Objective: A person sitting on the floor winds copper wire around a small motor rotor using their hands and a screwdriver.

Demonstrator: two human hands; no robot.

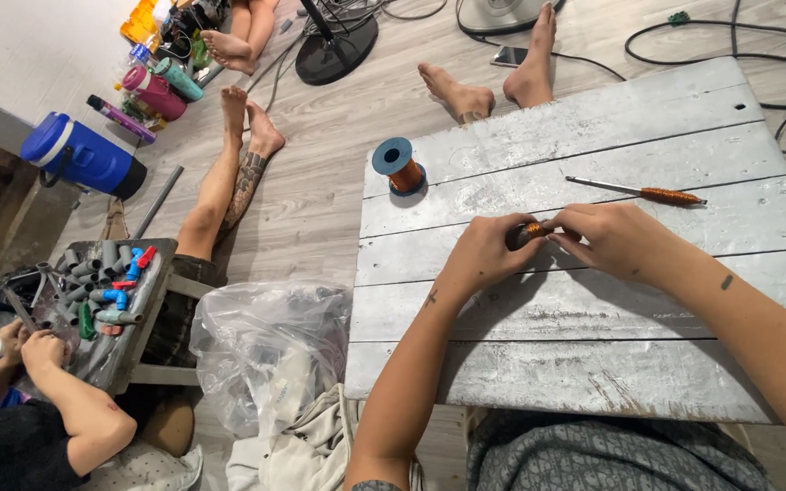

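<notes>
At far left, a co-worker's hands [34,345] are seen beside a tray of grey tube pieces [106,291]; a clear plastic bag [270,350] lies next to it; a blue spool of copper wire [399,166] stands on the grey board table [593,364]; the left hand [482,255] is closed around a small dark coil piece [522,235], held over the table between both hands; the right hand [613,238] is pinched on its copper end; most of the piece is hidden by fingers; a wire-wrapped rod [639,191] lies just beyond.

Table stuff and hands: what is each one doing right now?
Left hand: gripping small coil.
Right hand: pinching coil's end.
Spool: upright on table, wound with copper wire.
Rod: lying flat, untouched, partly wire-wrapped.
Plastic bag: crumpled on floor.
</notes>
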